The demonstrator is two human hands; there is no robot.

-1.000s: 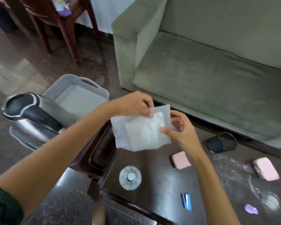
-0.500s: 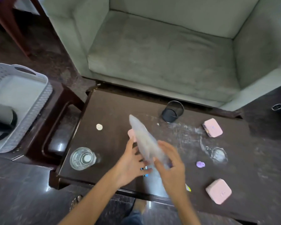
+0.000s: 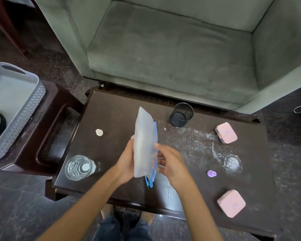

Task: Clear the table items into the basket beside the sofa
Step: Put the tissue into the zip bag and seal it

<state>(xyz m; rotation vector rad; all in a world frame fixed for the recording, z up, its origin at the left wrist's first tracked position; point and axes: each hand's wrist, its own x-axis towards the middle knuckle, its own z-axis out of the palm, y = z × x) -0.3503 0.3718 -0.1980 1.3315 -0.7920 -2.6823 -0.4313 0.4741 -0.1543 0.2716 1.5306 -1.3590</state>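
The left hand (image 3: 127,160) and right hand (image 3: 172,165) pinched a translucent plastic zip pouch (image 3: 144,141) upright above the dark wooden table (image 3: 118,117), well apart from the grey perforated plastic basket (image 3: 25,115) at left. Slick and floppy, it might slip.

Prob. stapler (image 3: 148,182) mostly behind pouch (image 3: 144,141)

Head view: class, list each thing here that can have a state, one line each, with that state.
plastic pouch: upright, edge-on, held between both hands
left hand: gripping the pouch
right hand: pinching the pouch
glass: upright, contents unclear
mesh pen holder: upright, empty
far pink case: shut
near pink case: shut
basket: upright, top open
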